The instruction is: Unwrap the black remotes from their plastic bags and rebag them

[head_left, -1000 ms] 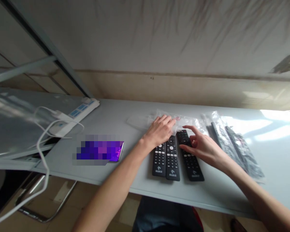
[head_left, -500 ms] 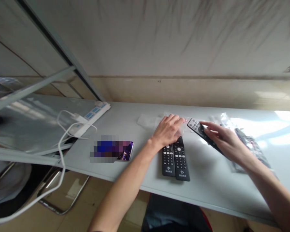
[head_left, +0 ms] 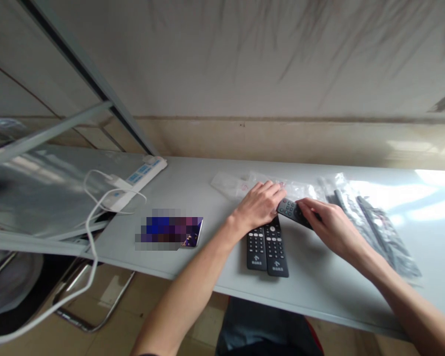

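Two black remotes lie side by side on the grey table, a left one (head_left: pixel 256 253) and a right one (head_left: pixel 277 254). My left hand (head_left: pixel 261 203) rests over their upper ends with its fingers curled; what it grips, if anything, is hidden. A third black remote (head_left: pixel 292 211) is in my right hand (head_left: pixel 321 215), pinched between thumb and fingers. That remote's front end touches or nearly touches my left fingertips. Flattened clear plastic bags (head_left: pixel 226 184) lie behind my left hand.
Bagged dark remotes (head_left: pixel 378 225) lie to the right on the table (head_left: pixel 215 269). A phone (head_left: pixel 193 232), partly pixelated, lies at the left. Behind it are a white power strip (head_left: pixel 148 173) and a looping white cable (head_left: pixel 92 237), beside a metal-framed partition.
My right hand has brought its remote left and slightly down, up to my left hand. More of the bagged remotes and clear plastic now shows. My left hand has barely moved.
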`<control>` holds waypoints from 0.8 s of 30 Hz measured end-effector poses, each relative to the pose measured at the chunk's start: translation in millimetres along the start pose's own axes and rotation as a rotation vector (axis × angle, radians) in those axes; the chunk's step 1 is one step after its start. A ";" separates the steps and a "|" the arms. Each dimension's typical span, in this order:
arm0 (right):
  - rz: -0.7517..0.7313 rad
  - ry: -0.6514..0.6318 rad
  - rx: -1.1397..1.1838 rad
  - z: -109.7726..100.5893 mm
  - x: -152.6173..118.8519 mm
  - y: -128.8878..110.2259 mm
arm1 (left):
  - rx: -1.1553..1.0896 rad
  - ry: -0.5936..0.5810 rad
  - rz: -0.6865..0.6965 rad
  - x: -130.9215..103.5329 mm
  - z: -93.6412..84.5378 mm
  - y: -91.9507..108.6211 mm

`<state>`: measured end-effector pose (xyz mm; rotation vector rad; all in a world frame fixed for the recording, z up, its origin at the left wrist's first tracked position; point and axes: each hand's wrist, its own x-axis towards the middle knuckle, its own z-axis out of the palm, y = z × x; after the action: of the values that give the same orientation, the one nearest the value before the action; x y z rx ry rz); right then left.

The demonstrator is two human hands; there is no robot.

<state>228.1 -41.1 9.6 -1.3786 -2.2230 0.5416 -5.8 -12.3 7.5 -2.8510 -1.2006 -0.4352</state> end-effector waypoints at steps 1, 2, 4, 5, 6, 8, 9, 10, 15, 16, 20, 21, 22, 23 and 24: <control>0.011 -0.003 0.008 0.2 -0.1 -0.5 | -0.004 -0.003 0.010 0.2 -0.1 0.5; 0.025 -0.005 0.014 1.0 -0.2 -1.2 | -0.008 -0.004 0.025 0.4 -0.4 1.3; 0.044 -0.005 0.016 3.8 -0.6 -3.1 | -0.012 -0.009 0.061 1.3 -1.6 3.9; 0.044 -0.001 0.011 5.7 -0.9 -4.2 | -0.011 -0.015 0.077 1.9 -2.4 5.9; 0.039 0.008 0.005 7.8 -1.1 -5.4 | -0.010 -0.023 0.088 2.6 -3.2 8.1; 0.026 0.042 -0.011 11.8 -1.8 -8.1 | -0.002 -0.037 0.092 4.2 -4.2 12.8; 0.020 0.062 -0.016 13.4 -2.1 -9.6 | 0.005 -0.040 0.088 4.9 -4.1 15.0; 0.013 0.083 -0.012 14.4 -2.4 -11.3 | 0.016 -0.042 0.082 5.3 -3.7 16.6; -0.010 0.067 0.107 4.6 -0.8 -15.1 | 0.070 -0.027 -0.014 3.9 2.9 13.9; 0.028 0.068 0.093 -0.6 0.6 -13.3 | 0.066 -0.013 -0.051 3.0 3.9 11.0; 0.274 0.119 0.082 -22.1 7.7 -0.3 | 0.034 0.058 -0.240 -0.4 3.8 -1.8; 0.316 0.114 0.164 -25.1 9.0 2.0 | 0.030 0.069 -0.271 -0.9 3.2 -4.0; 0.342 0.109 0.269 -26.3 9.9 3.1 | 0.028 0.074 -0.285 -1.1 2.7 -5.2; 0.355 0.111 0.378 -25.5 10.2 2.6 | 0.028 0.078 -0.280 -1.1 2.4 -5.4; 0.360 0.118 0.475 -22.7 9.9 0.7 | 0.028 0.082 -0.263 -0.8 2.5 -4.6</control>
<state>237.8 -29.9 29.5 -1.4995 -1.6141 1.0078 -8.9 -9.4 4.6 -2.6318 -1.5574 -0.5308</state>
